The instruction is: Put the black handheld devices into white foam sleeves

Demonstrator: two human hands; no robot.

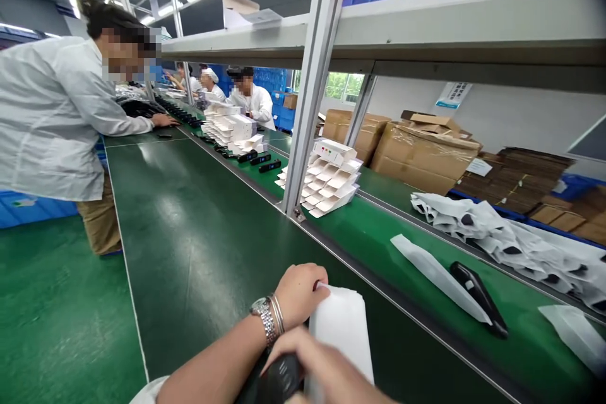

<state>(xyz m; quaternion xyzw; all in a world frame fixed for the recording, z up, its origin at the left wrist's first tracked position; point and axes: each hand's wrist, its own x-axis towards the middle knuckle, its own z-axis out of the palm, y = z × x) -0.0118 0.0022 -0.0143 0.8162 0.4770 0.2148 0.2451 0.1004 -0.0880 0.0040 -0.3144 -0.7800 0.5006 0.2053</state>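
Observation:
My left hand [300, 297], with a watch and bangles on the wrist, has its fingers curled over the far corner of a stack of white pouches [343, 328] on the dark green table. Closer to me, my right hand [315, 353] is closed around a black handheld device [283, 377], which is cut off by the bottom edge of the frame. Motion blurs this hand a little, and it partly covers the near left side of the pouches. To the right, on the green belt, a white pouch [440, 278] lies against another black device [478, 297].
A metal post [315, 82] rises beyond my hands and carries a shelf [473, 19]. White open boxes [331, 177] are stacked beside it. A pile of white-wrapped items [511, 240] lies at right. Across the table a co-worker [61, 101] leans over the surface.

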